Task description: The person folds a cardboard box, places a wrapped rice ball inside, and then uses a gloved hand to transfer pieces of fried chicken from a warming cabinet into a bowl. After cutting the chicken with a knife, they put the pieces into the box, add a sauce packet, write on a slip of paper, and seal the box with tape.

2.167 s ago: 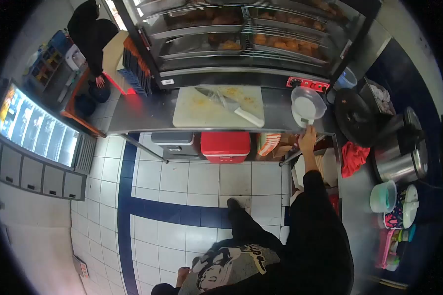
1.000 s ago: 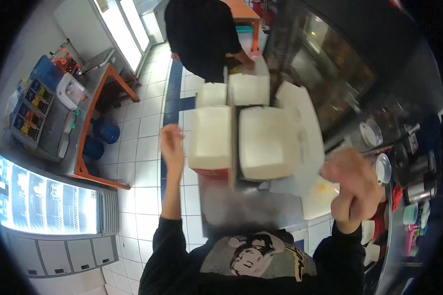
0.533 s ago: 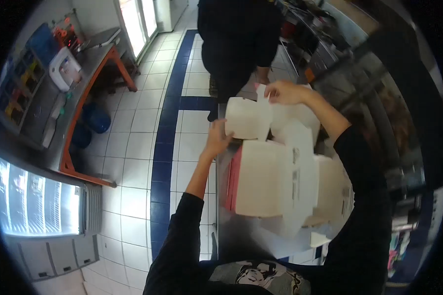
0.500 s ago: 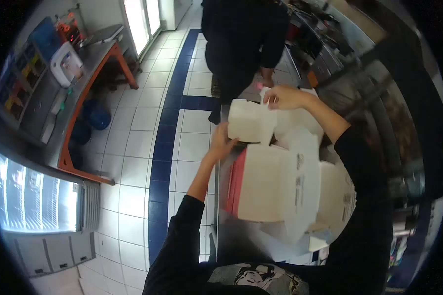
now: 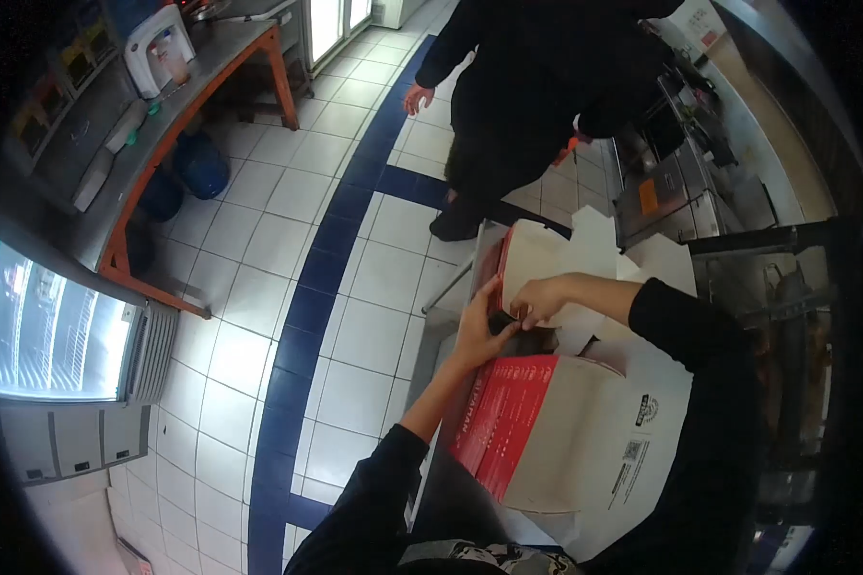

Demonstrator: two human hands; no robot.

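Two open cardboard food boxes, red outside and pale inside, sit one behind the other on a metal table. At the near edge of the far box (image 5: 539, 251), my left hand (image 5: 477, 326) grips the red side, its thumb pointing inward. Close beside it, my right hand (image 5: 544, 301) has its fingers pinched on the same edge, where a small dark gap shows. Exactly which fold the fingertips hold is hidden. The near box (image 5: 568, 436), with white print on its red side and a wide printed lid spread to the right, lies just below my hands.
A person in dark clothes (image 5: 547, 86) stands just beyond the table (image 5: 431, 350). To the left are an orange-legged workbench (image 5: 187, 120), blue water jugs (image 5: 201, 165) and a lit glass-door fridge (image 5: 48, 321). Metal kitchen equipment (image 5: 657, 196) lines the right.
Both hands have come down to the far box's near edge; the right hand left its upper flap. That box has turned and its flaps spread. The view shifted, and the person ahead moved.
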